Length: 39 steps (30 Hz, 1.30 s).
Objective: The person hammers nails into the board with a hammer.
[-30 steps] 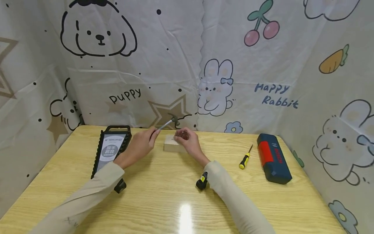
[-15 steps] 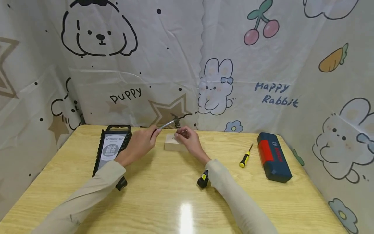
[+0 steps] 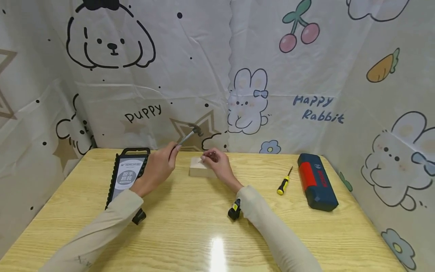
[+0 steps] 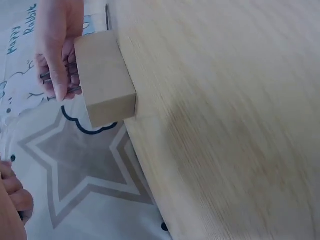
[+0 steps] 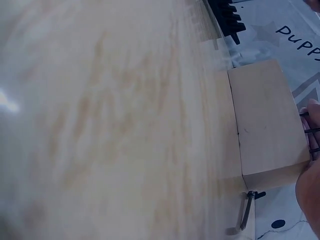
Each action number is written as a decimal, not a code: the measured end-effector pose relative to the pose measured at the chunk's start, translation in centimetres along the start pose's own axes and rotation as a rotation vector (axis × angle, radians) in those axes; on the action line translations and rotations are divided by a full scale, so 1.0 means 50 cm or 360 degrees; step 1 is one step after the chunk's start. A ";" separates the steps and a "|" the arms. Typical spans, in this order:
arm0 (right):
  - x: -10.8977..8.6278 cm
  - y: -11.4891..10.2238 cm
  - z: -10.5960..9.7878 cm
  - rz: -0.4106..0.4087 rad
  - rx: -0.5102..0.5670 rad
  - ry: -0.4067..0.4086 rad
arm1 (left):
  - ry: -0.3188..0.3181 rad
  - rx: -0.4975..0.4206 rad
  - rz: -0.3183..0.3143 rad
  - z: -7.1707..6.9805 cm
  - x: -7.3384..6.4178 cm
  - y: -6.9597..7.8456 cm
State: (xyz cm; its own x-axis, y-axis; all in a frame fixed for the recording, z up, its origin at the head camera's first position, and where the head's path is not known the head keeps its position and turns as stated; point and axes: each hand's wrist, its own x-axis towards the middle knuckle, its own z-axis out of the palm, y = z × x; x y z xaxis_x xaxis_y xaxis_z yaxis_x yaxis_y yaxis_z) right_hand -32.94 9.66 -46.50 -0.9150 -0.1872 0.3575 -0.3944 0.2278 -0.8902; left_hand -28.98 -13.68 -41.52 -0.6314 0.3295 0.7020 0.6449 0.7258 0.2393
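Note:
My left hand (image 3: 158, 166) grips the handle of a claw hammer (image 3: 196, 130), its head raised up and left of a pale wooden block (image 3: 201, 172) at the table's far side. At the block's top, my right hand (image 3: 220, 166) pinches a nail (image 4: 74, 90) between thumb and finger, its tip at the wood. More nails (image 5: 312, 131) stick out from among the curled fingers of that hand. In the left wrist view, only part of the left hand (image 4: 15, 200) shows at the lower left, and the hammer is mostly hidden.
On the left lies a black wrench-set case (image 3: 127, 173), partly behind the left sleeve. A yellow-black screwdriver (image 3: 283, 184) and a blue-red Bosch box (image 3: 317, 183) lie right. A black-yellow object (image 3: 234, 210) sits by the right sleeve. A dark metal piece (image 5: 247, 210) is beside the block.
The hammer head has risen and shifted left, away from the block, as the left hand lifted. My right hand stays at the block. The head view has shifted slightly.

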 end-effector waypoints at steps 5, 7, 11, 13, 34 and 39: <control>0.001 -0.004 -0.001 0.0019 0.0011 0.0008 | -0.0137 0.0131 0.0107 0.001 -0.005 0.008; 0.000 -0.003 0.000 0.0014 0.0012 0.0001 | -0.0069 0.0106 0.0088 -0.001 -0.003 0.009; -0.002 -0.003 0.003 0.0018 0.0006 -0.0005 | 0.0005 0.0067 0.0014 -0.004 -0.001 0.010; -0.002 -0.003 0.005 0.0025 0.0001 0.0019 | -0.0086 0.0095 0.0013 -0.004 -0.006 0.009; 0.002 -0.007 -0.064 0.0030 0.0074 -0.0215 | -0.0182 -0.0019 -0.0073 0.009 -0.015 0.027; 0.000 -0.005 -0.055 -0.0027 0.0023 -0.0140 | -0.0152 0.0042 0.0037 0.008 -0.002 0.032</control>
State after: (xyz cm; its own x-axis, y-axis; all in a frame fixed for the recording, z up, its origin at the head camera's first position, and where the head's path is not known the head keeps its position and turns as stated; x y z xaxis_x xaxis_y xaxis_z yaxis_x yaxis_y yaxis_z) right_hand -33.09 12.22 -45.49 -0.8968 -0.2743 0.3471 -0.4082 0.2105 -0.8883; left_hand -28.07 -12.32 -41.47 -0.6555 0.4016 0.6396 0.6490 0.7326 0.2051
